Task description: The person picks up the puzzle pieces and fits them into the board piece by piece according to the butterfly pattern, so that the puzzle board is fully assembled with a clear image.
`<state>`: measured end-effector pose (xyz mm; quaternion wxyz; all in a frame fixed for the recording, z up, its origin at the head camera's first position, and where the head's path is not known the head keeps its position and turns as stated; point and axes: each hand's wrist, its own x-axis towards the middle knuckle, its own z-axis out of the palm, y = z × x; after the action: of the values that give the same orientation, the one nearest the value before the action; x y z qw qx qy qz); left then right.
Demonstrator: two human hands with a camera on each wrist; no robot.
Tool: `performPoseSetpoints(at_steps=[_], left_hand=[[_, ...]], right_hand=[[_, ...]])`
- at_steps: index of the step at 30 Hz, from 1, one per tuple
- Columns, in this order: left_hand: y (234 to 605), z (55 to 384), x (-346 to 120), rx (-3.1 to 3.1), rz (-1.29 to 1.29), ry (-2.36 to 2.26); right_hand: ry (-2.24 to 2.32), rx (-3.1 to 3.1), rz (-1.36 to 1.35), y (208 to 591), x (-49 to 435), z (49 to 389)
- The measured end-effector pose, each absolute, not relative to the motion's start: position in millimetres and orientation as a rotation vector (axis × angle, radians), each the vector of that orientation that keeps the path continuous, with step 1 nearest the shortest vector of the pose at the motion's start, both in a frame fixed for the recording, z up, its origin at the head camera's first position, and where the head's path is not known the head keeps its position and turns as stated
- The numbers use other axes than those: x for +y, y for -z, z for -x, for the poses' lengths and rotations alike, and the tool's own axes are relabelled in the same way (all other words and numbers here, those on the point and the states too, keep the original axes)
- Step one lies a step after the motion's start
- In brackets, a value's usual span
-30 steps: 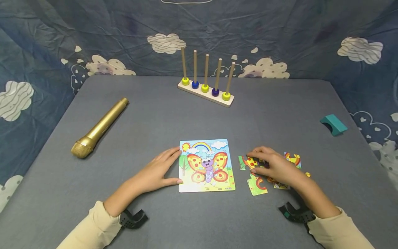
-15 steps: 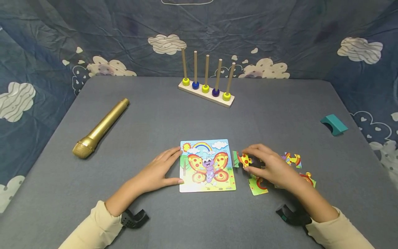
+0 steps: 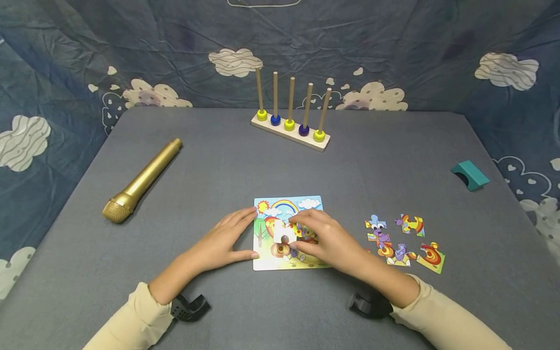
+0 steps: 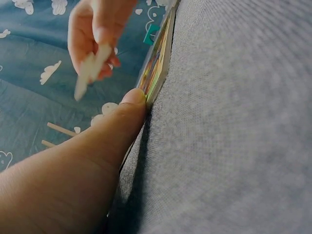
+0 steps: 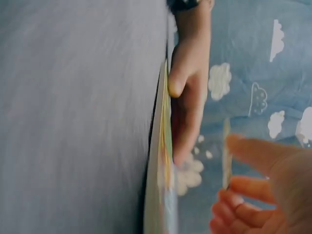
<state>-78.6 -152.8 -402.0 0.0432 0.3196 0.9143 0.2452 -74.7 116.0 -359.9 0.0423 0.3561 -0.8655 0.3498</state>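
Cardboard piece: a pale-backed puzzle piece [image 3: 282,232] is pinched between thumb and curled fingers of the right hand [image 3: 325,243] and held above the middle of the puzzle board [image 3: 267,262], apparently with its blank side up.
Right-hand fingers: narrow, closed on the piece; seen edge-on in the left wrist view, the piece [image 4: 90,68] is clear of the board surface, not yet laid flat.
Left hand: the left hand [image 3: 218,243] is laid flat with straight fingers, thumb and fingertips pressed against the board's left edge; nothing is gripped.
Board position: near centre of the grey table [image 3: 218,170], butterfly picture facing up.
Loose pieces: four or so loose puzzle pieces [image 3: 404,243] are spread to the right of the board, apart from it.
Risk: a piece turned the wrong way is judged unlikely to seat; pressing it could shift the board if the left-hand brace is eased.
Risk, sleeve: the right forearm passes near the loose pieces and could scatter them.
Open room: bare cloth lies far of the board.
Further off: a gold microphone [image 3: 140,181] far left, a wooden peg rack [image 3: 289,127] far centre, a teal block [image 3: 469,175] at the right edge.
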Motion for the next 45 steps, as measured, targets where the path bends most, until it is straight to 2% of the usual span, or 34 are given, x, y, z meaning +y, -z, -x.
performPoseSetpoints(at_steps=[6, 13, 27, 35, 45], left_hand=[[403, 80, -153, 2.8, -1.02, -0.747], [402, 79, -153, 2.805, -1.072, -0.723], [399, 78, -153, 2.796, -1.096, -0.712], [399, 77, -154, 2.783, -1.094, -0.72], [399, 77, -155, 2.781, -1.076, -0.703]], right_hand=[[-1.009, -2.789, -1.025, 375, 98, 81], [-0.916, -2.785, -1.074, 386, 89, 88], [-0.86, -2.796, -1.085, 389, 84, 91], [-0.663, -2.8, -1.138, 387, 86, 89], [-0.96, -2.94, -1.145, 370, 93, 88]])
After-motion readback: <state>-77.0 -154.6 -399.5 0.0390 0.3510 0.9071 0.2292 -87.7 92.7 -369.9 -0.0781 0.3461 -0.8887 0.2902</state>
